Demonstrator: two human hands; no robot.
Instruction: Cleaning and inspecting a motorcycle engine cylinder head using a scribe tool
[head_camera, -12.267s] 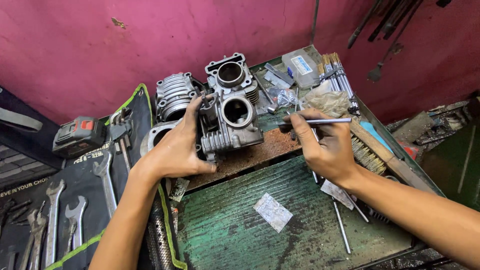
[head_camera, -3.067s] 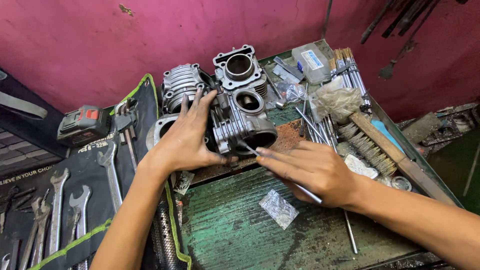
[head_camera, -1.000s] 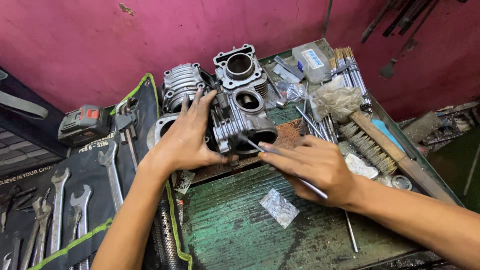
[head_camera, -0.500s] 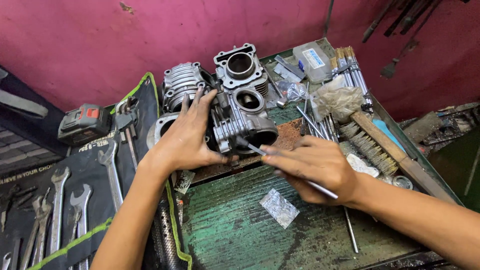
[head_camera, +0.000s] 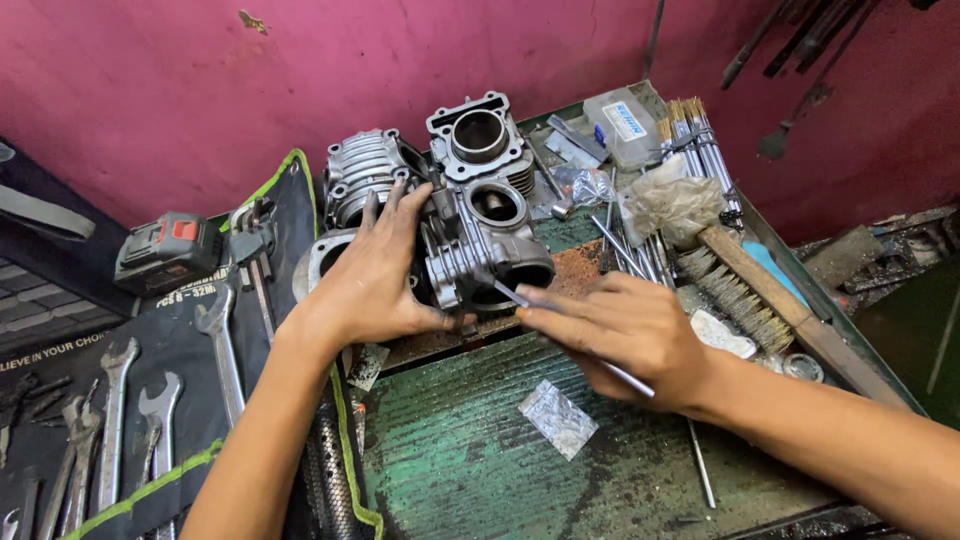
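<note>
A grey finned engine cylinder lies on its side on a rusty part of the green metal bench. My left hand is spread over its left side and steadies it. My right hand holds a thin metal rod; the rod's tip points into the cylinder's open bore at the front.
Other cylinders and a finned head stand behind. A wire brush, loose rods, a small plastic box and a foil packet lie on the bench. Left: a tool roll with wrenches and a cordless tool battery.
My right hand has shifted slightly with the rod at the bore; much earlier it held the rod higher, to the right of the cylinder. The left hand stays on the cylinder.
</note>
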